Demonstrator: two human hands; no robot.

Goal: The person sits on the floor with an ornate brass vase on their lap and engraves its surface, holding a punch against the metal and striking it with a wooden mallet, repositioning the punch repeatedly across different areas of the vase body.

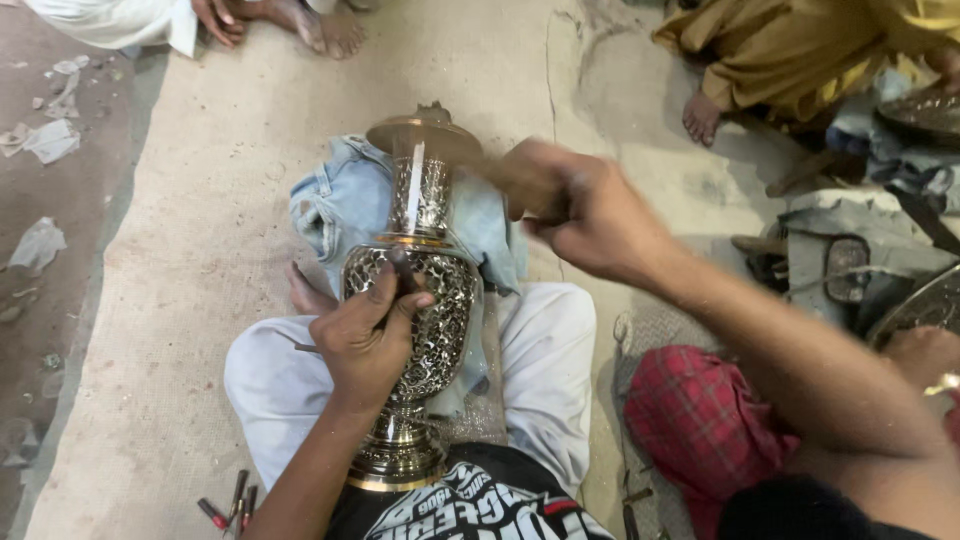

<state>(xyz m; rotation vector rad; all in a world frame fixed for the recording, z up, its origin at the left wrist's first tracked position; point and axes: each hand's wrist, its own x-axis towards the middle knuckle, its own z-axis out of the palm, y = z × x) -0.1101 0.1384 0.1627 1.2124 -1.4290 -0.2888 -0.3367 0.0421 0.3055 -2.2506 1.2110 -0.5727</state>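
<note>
Metal vase [425, 300] lying lengthwise across lap, mouth pointing away, left hand [365, 335] pinching thin tool against it, right hand [570, 205] blurred, gripping probably a hammer.

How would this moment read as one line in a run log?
left hand: holds thin dark punch against ornate silver-and-brass metal vase | right hand: raised, blurred, gripping tool | vase: across lap on blue denim cloth
</note>
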